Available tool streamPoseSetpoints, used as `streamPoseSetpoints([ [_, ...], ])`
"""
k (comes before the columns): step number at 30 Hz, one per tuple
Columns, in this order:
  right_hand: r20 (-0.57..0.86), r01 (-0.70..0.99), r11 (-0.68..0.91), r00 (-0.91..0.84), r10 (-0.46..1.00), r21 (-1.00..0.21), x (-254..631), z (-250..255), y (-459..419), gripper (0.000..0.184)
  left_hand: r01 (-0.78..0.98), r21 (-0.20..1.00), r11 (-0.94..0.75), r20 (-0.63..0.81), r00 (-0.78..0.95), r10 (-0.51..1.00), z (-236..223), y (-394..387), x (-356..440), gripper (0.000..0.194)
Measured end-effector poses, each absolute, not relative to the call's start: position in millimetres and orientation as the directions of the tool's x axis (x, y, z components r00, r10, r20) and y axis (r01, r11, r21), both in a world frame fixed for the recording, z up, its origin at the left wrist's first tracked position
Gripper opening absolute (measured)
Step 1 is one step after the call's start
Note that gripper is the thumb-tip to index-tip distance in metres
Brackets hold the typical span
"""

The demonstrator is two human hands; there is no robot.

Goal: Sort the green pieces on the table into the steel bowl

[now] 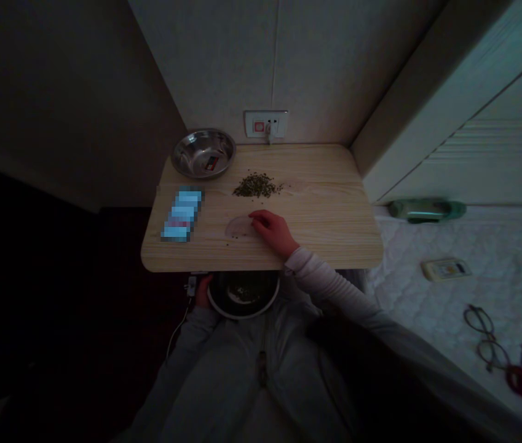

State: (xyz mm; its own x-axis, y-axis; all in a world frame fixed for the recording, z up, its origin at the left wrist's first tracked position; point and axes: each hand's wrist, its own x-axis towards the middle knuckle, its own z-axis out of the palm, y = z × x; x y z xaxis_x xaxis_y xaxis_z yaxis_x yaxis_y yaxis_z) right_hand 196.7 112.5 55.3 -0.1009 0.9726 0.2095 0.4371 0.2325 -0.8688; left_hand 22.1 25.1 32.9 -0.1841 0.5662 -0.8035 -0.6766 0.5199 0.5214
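Wooden table [334,227], dark green bits [257,185], right hand [273,232], grip unclear, left hand [203,292] clasping bowl [242,316]

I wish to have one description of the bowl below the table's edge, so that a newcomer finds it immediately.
Start from the wood-grained table against the wall. Just below its near edge, over the person's lap, the left hand holds a round bowl by its side. Its dark inside and pale rim distinguish it from the shiny metal bowl on the table.
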Motion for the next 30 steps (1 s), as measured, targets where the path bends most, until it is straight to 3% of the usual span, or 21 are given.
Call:
streamPoseSetpoints([
  [14,0.257,0.461,0.266,-0.083,0.963,-0.847,190,56,91,0.023,-0.649,0.578,0.494,-0.771,-0.238,0.590,15,25,16,0.023],
  [20,0.255,0.484,0.293,-0.145,0.956,-0.825,190,60,90,0.022,-0.687,0.503,0.525,-0.789,-0.117,0.603,23,26,19,0.026],
  [25,0.265,0.482,0.312,-0.164,0.950,-0.819,190,59,89,0.022,-0.683,0.529,0.504,-0.792,-0.185,0.582,18,26,16,0.024],
  [30,0.251,0.485,0.321,-0.205,0.946,-0.814,191,61,89,0.021,-0.691,0.498,0.523,-0.805,-0.144,0.575,18,26,15,0.030],
])
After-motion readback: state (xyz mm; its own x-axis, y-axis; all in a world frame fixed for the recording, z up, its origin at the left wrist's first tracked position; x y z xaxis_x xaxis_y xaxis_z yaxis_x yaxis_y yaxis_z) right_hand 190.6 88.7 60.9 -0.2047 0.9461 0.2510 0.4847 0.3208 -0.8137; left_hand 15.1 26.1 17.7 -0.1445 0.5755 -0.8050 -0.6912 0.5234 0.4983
